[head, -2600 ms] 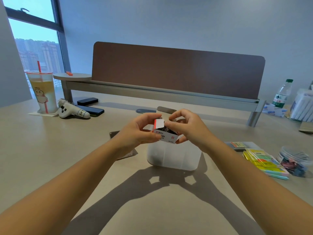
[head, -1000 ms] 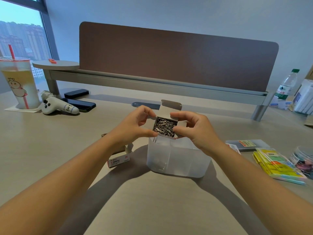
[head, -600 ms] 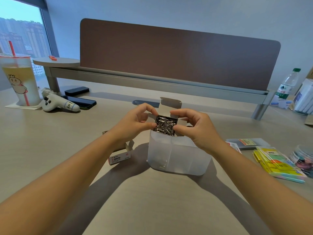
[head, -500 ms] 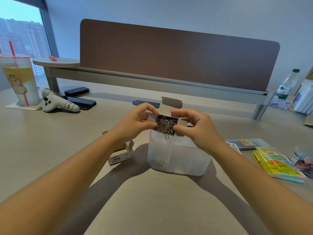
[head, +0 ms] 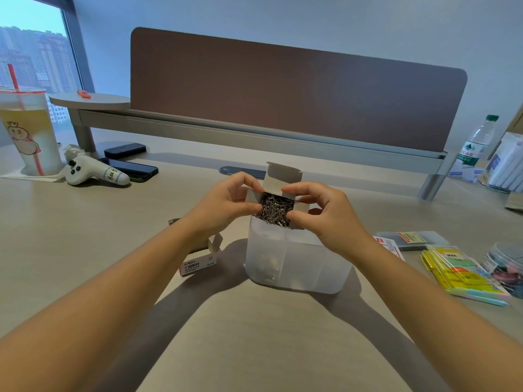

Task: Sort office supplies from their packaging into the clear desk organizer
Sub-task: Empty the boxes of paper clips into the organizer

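Observation:
A small cardboard box (head: pixel 283 176) with its flap up is full of silver paper clips (head: pixel 276 209). My left hand (head: pixel 223 203) pinches its left side and my right hand (head: pixel 325 213) pinches its right side. The box is tilted toward me, right over the rear left part of the clear desk organizer (head: pixel 297 261). A few clips lie at the bottom of the organizer's left compartment. Another opened paper clip box (head: pixel 198 263) lies on the desk just left of the organizer.
Sticky note packs (head: pixel 458 273), a flat packet (head: pixel 413 239) and a round tub of coloured clips (head: pixel 506 264) lie to the right. At the far left stand a drink cup (head: pixel 28 131), a white controller (head: pixel 90 172) and two phones (head: pixel 133 169). A water bottle (head: pixel 478 142) stands far right.
The box's flap was opened since the earliest frame, and the box now tilts over the organizer. A few clips have dropped into the left compartment.

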Available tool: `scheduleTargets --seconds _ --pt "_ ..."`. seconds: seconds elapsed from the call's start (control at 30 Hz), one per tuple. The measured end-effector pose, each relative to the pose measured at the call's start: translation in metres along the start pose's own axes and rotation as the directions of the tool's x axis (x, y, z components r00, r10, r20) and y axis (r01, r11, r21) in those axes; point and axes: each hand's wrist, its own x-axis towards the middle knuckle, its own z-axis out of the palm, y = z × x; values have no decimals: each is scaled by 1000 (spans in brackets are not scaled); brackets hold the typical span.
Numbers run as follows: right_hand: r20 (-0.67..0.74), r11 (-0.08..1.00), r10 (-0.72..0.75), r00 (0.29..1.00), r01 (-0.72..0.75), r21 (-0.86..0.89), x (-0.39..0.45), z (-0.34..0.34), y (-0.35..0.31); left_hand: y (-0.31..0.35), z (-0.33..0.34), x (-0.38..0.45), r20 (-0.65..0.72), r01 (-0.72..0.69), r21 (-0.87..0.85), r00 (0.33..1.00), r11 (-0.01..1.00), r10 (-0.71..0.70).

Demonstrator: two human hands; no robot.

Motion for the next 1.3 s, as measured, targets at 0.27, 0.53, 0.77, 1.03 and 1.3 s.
scheduleTargets --seconds 0.27,0.53,0.77,1.03,1.3 --pt "23 998 -23 999 24 -51 -1 1 0 -1 0 0 -14 6 -9 1000 1000 -6" --pt "17 997 -22 1000 23 -76 1 2 1 1 0 2 3 9 4 1000 1000 -9" --pt "8 991 -31 1000 31 -127 1 3 2 2 0 4 20 16 -11 1000 1000 -16" --pt "22 990 -42 999 44 -135 2 3 3 1 -1 4 24 41 -59 999 997 -40" --pt "45 987 -37 998 44 -151 2 3 1 1 -2 2 36 50 -65 998 997 -48"
